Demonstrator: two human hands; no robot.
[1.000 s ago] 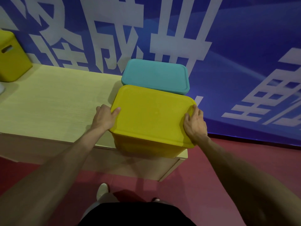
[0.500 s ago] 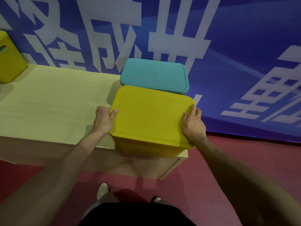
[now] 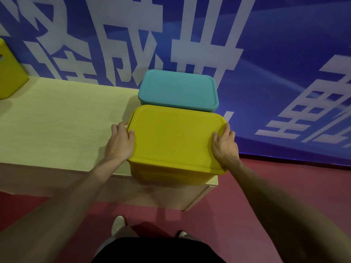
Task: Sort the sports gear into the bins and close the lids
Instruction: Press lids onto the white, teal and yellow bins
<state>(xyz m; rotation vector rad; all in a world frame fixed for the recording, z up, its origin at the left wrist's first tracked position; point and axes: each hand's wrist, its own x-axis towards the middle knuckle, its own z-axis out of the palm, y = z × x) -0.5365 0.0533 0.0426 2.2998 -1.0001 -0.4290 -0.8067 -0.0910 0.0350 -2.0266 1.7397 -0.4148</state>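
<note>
Yellow lid (image 3: 176, 137) on yellow bin (image 3: 171, 177) at the bench (image 3: 57, 130) corner, left hand (image 3: 119, 144) and right hand (image 3: 225, 146) gripping its side edges with curled fingers (image 3: 227, 130), teal bin (image 3: 178, 88) touching behind

A yellow lid (image 3: 174, 137) on a yellow bin (image 3: 171, 177) sits between two hands. The left hand (image 3: 119, 143) grips its left edge, thumb on top; the right hand (image 3: 225, 145) holds its right edge. Just beyond the hands stands a lidded teal bin (image 3: 178, 88).
</note>
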